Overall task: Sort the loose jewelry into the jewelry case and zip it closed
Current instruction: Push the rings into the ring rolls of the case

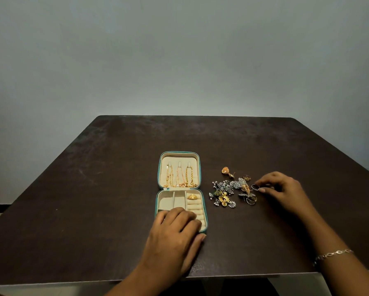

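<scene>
Inside case, three chains, one gold ring, left grip holding case, right grip pinching grey ring

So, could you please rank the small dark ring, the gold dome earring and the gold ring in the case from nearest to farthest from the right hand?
1. Small dark ring, at the right hand's fingertips.
2. Gold dome earring, on the table, farther left.
3. Gold ring, in the jewelry case, farthest left.
</scene>
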`<state>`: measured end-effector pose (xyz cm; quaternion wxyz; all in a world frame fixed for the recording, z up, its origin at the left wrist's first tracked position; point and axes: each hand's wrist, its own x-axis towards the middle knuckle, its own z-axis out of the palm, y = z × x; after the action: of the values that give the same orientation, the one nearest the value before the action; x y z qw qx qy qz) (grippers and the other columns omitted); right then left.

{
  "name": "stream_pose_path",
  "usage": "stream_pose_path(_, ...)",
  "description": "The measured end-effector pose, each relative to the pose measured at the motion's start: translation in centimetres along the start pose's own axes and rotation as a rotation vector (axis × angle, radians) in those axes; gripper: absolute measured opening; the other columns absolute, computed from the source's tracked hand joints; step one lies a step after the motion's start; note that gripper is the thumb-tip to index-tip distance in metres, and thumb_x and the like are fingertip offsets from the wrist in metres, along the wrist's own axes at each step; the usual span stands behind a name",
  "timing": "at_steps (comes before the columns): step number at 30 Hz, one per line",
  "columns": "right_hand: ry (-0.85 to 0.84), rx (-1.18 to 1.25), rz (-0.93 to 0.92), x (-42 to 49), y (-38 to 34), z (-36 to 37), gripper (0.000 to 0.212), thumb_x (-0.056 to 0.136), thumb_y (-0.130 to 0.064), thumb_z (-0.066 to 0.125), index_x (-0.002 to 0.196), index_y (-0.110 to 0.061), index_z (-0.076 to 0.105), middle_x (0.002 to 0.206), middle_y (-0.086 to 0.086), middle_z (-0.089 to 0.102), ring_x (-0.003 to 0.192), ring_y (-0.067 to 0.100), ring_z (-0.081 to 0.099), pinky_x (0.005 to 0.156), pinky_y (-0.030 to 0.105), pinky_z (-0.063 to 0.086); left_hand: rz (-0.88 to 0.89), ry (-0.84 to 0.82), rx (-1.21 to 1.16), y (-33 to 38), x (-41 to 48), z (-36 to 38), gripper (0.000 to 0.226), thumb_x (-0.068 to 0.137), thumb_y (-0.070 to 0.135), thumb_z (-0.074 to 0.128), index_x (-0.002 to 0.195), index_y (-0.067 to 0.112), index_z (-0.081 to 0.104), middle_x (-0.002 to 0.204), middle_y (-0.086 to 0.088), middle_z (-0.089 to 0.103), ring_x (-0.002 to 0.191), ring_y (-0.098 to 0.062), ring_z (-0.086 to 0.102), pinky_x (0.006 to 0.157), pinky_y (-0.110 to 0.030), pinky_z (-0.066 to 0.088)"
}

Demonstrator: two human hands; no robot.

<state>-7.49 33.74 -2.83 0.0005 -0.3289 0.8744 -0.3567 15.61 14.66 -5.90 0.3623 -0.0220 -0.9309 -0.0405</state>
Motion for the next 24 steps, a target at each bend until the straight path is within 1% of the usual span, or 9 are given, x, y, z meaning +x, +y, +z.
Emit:
stream_pose_path(4,0.091,-0.066,-0.035,0.8,-0.2,0.8,0.018,0.079,-0.005,0.067,0.090,-0.019,0.071,0.093,-0.001,0.064,0.089,0.015,0.059,0.073,0.022,0.044,0.007,0.014,-0.023,-0.1,0.1,0.1,0.023,0.086,0.036,0.048,0.085,0.021,0.065,0.091,0.006,0.066,0.088,-0.012,0.055,0.074,-0.028,0.037)
stream_pose_path(6,0.086,-0.133,-0.045,1.6,-0.6,1.1,0.018,0.081,-0.008,0.066,0.096,-0.017,0.070,0.099,0.000,0.063,0.093,0.016,0.058,0.079,0.030,0.047,0.013,0.020,-0.033,-0.1,0.0,0.1,0.022,0.086,0.036,0.048,0.085,0.021,0.064,0.091,0.006,0.066,0.087,-0.013,0.055,0.073,-0.029,0.037)
stream_pose_path(8,0.047,-0.236,-0.042,2.4,-1.0,1.4,0.019,0.083,-0.014,0.064,0.101,-0.019,0.068,0.104,-0.001,0.060,0.097,0.016,0.056,0.080,0.033,0.046,0.017,0.020,-0.037,-0.1,0.0,0.1,0.022,0.087,0.036,0.048,0.085,0.021,0.064,0.090,0.006,0.065,0.086,-0.013,0.057,0.073,-0.028,0.037)
stream_pose_path(11,0.044,-0.339,-0.017,3.3,-1.0,2.0,0.015,0.084,-0.020,0.063,0.099,-0.020,0.069,0.104,-0.001,0.060,0.099,0.017,0.054,0.073,0.028,0.041,0.013,0.014,-0.040,-0.2,0.0,0.1,0.021,0.087,0.037,0.047,0.086,0.022,0.063,0.089,0.006,0.065,0.086,-0.012,0.056,0.073,-0.028,0.037)
stream_pose_path(13,0.074,-0.333,-0.015,3.5,-0.8,2.2,0.011,0.083,-0.017,0.064,0.092,-0.017,0.070,0.100,0.001,0.063,0.096,0.020,0.056,0.069,0.026,0.037,0.013,0.017,-0.050,-0.2,0.0,0.1,0.019,0.086,0.036,0.048,0.086,0.022,0.062,0.089,0.007,0.065,0.086,-0.011,0.055,0.074,-0.026,0.037)
stream_pose_path(15,0.102,-0.278,-0.021,3.3,-0.8,2.2,0.006,0.082,-0.013,0.066,0.086,-0.013,0.070,0.094,0.003,0.065,0.089,0.021,0.058,0.068,0.026,0.038,0.011,0.023,-0.059,-0.2,0.0,0.2,0.018,0.086,0.036,0.048,0.086,0.022,0.061,0.088,0.007,0.065,0.087,-0.010,0.054,0.075,-0.025,0.036)
stream_pose_path(18,0.128,-0.071,-0.011,2.3,-2.2,1.6,0.006,0.081,-0.010,0.066,0.079,-0.015,0.069,0.084,0.000,0.068,0.077,0.014,0.060,0.063,0.022,0.041,-0.016,0.040,-0.095,-0.2,0.1,0.2,0.020,0.090,0.035,0.043,0.095,0.022,0.056,0.087,0.008,0.066,0.087,-0.008,0.052,0.075,-0.023,0.036)
stream_pose_path(21,-0.007,0.085,-0.110,0.8,-5.7,1.0,0.012,0.081,-0.011,0.066,0.074,-0.021,0.067,0.079,-0.007,0.067,0.076,0.007,0.062,0.065,0.018,0.045,-0.090,0.063,-0.141,-0.2,0.3,0.0,0.026,0.093,0.033,0.039,0.105,0.017,0.056,0.089,0.005,0.068,0.086,-0.004,0.050,0.075,-0.021,0.037)
stream_pose_path(24,-0.278,0.249,-0.230,-1.0,-9.3,1.5,0.009,0.081,-0.009,0.066,0.079,-0.018,0.068,0.082,0.001,0.070,0.081,0.008,0.065,0.073,0.019,0.050,-0.131,0.068,-0.173,0.0,0.4,-0.2,0.032,0.092,0.031,0.041,0.118,0.014,0.049,0.089,0.006,0.068,0.083,-0.001,0.049,0.075,-0.018,0.037)
